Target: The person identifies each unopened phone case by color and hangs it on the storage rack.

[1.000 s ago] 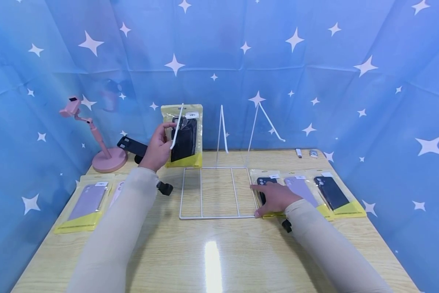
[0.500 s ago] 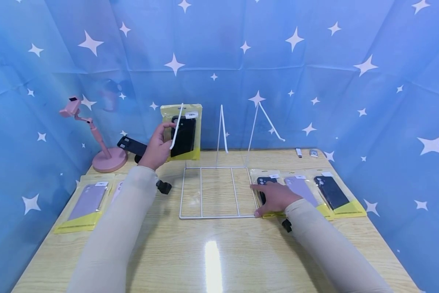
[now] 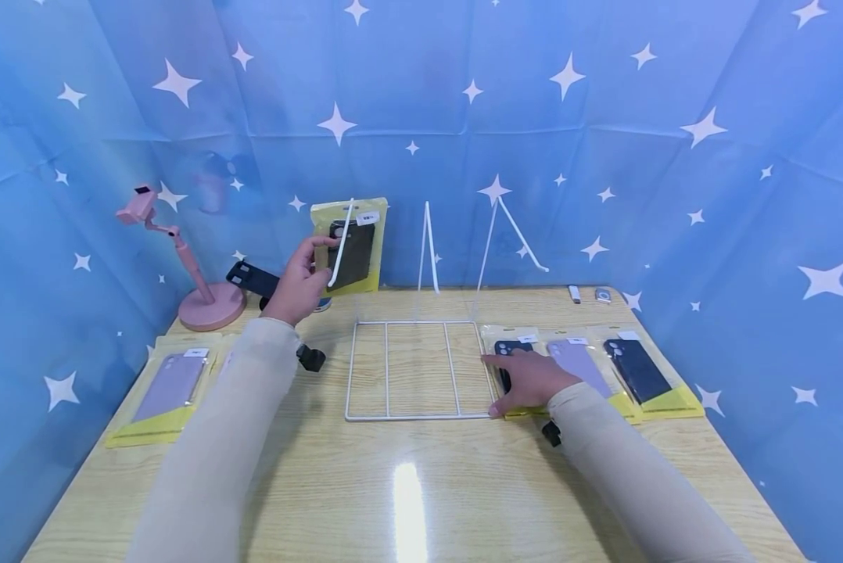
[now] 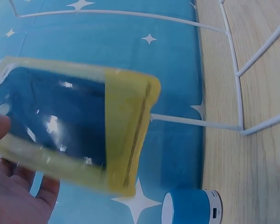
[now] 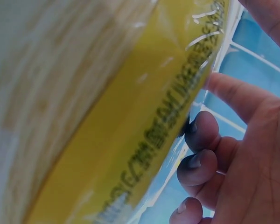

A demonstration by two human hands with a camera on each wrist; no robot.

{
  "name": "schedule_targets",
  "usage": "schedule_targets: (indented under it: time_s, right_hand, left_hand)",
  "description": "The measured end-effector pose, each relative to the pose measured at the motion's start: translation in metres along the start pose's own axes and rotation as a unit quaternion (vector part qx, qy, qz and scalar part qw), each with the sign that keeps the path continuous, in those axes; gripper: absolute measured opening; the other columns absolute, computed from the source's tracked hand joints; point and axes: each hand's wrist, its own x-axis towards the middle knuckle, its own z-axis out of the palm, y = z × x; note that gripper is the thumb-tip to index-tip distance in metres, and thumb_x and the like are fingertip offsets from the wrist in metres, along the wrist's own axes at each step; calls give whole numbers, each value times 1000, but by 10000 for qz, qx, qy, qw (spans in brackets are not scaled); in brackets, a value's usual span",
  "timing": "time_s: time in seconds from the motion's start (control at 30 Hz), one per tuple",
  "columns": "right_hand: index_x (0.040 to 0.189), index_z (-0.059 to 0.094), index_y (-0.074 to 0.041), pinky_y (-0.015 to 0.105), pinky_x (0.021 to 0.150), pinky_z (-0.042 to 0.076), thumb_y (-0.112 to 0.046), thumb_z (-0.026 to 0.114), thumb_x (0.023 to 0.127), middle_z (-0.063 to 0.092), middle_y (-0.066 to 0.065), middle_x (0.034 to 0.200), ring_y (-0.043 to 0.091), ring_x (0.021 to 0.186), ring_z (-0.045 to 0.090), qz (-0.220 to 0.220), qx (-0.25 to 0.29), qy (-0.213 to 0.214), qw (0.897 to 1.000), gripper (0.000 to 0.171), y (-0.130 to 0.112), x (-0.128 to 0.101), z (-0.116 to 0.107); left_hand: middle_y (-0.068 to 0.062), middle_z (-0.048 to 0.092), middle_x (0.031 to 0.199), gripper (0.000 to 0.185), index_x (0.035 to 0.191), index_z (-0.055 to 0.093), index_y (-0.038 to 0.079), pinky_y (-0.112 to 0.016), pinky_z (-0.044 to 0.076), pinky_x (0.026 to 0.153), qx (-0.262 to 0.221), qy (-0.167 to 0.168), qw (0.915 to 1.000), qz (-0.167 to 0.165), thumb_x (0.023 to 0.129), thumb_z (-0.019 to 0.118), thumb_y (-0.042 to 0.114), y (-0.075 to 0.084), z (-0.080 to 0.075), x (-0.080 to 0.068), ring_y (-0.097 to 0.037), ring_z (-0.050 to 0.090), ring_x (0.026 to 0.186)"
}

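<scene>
While my left hand (image 3: 300, 283) pinched one yellow-packaged black phone case (image 3: 351, 246) at the white wire rack (image 3: 413, 367), my right hand (image 3: 530, 381) rested flat on another bagged case (image 3: 509, 346), several unhung.

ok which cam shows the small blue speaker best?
Left wrist view: the small blue speaker sits close and sharp at the bottom edge, on the table by the backdrop, below the packaged black case that the left hand holds. The head view shows only a sliver behind that hand. The right wrist view doesn't show it.
</scene>
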Motion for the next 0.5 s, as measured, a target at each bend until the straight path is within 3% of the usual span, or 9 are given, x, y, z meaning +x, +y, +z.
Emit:
schedule_targets:
  time_s: [0.03, 0.1, 0.17, 0.3, 0.5]
  right_hand:
    - [161, 45, -34, 67, 114, 43, -67, 90, 69, 40, 28, 163, 49, 148, 41, -10, 9, -7, 10000, 108, 0, 0, 0]
    - [161, 44, -34, 67, 114, 42, -67, 90, 70, 40, 28, 163, 49, 149, 41, 7, 29, -21, 10000, 108, 0, 0, 0]
    - [162, 44, -35, 66, 114, 42, -68, 90, 70, 40, 27, 163, 49, 149, 41, 13, 25, -32, 10000, 108, 1, 0, 0]
    - [162, 44, -36, 65, 115, 42, -69, 89, 69, 40, 26, 164, 47, 149, 42, 27, -5, -41, 10000, 108, 1, 0, 0]
    - [162, 44, -35, 66, 116, 41, -69, 89, 69, 40, 28, 163, 49, 149, 41, 33, -20, -49, 10000, 108, -1, 1, -1]
  left_hand:
    - [-14, 34, 163, 49, 153, 44, 16, -43, 49, 84, -29, 10, 10000, -17, 107, 42, -1, 0, -1, -1, -30, 56, 102]
    - [-14, 37, 162, 49, 153, 43, 14, -51, 45, 105, -49, 55, 10000, -48, 106, 45, 0, -1, -2, -3, -34, 46, 135]
    - [-12, 36, 164, 50, 153, 44, 13, -56, 38, 118, 28, 158, 9998, -67, 105, 48, 2, -4, -3, -6, -36, 39, 147]
    - [-9, 34, 165, 51, 154, 45, 12, -58, 29, 125, 316, 377, 9988, -48, 104, 53, 7, -11, -7, -17, -34, 33, 154]
    - [-15, 41, 160, 52, 154, 45, 9, -61, 31, 122, 569, 404, 9975, -100, 104, 59, 10, -24, -9, -38, -38, 40, 147]
